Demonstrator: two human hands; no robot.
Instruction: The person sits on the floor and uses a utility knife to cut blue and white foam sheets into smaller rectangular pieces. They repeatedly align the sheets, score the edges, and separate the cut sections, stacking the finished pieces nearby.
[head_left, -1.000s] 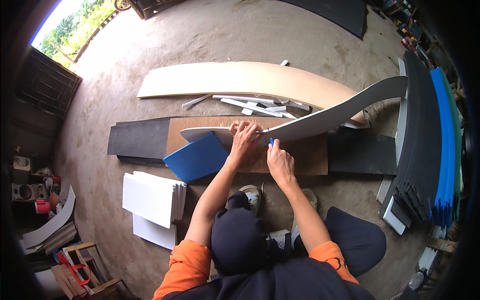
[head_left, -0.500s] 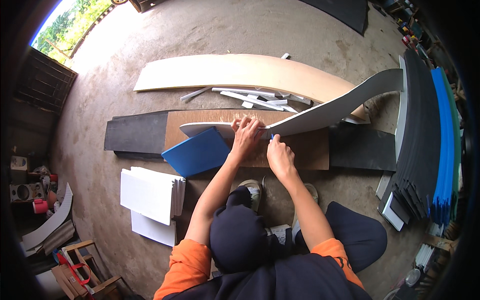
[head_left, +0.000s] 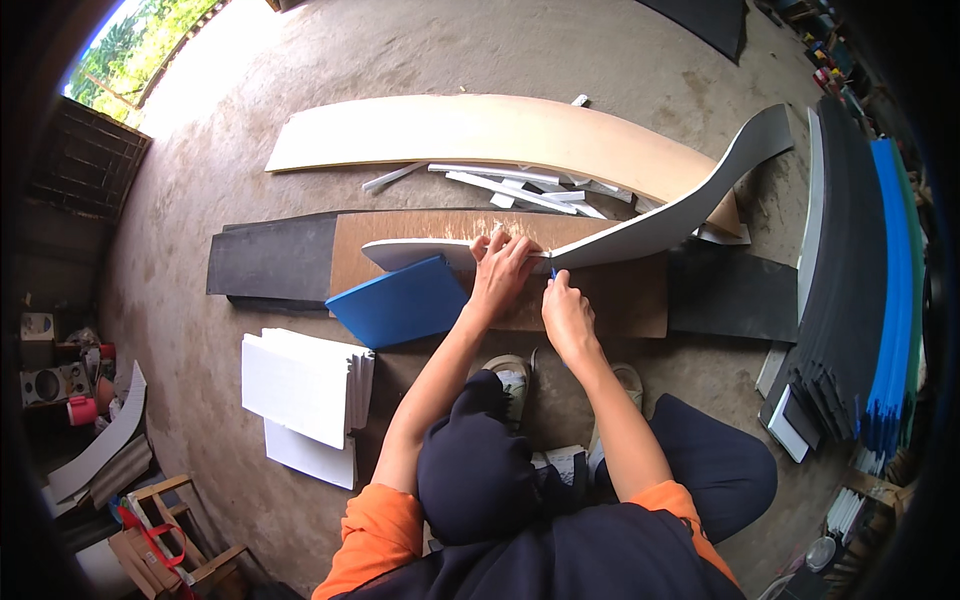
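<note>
A long, flexible grey-white foam strip (head_left: 655, 222) stands on edge over a brown board (head_left: 620, 300), its right end curving up and away. My left hand (head_left: 503, 275) grips its upper edge near the middle, fingers hooked over the top. Close beside it on the right, my right hand (head_left: 570, 318) is closed around a slim blue tool (head_left: 554, 272), which looks like a utility knife, held against the strip's near face. Its blade cannot be made out. A blue rectangular panel (head_left: 398, 302) leans against the strip's left part.
Black sheets (head_left: 270, 257) lie under the board. Beyond are a pale curved board (head_left: 450, 130) and white offcuts (head_left: 510, 190). White panels (head_left: 295, 385) are stacked at near left. Black sheets (head_left: 845, 270) and blue sheets (head_left: 893, 290) stand along the right; a wooden frame (head_left: 190, 540) sits lower left.
The strip's right end has swung away from the stack at the right and now bends farther up. Both hands stay near the same spot on the strip; the view has shifted slightly.
</note>
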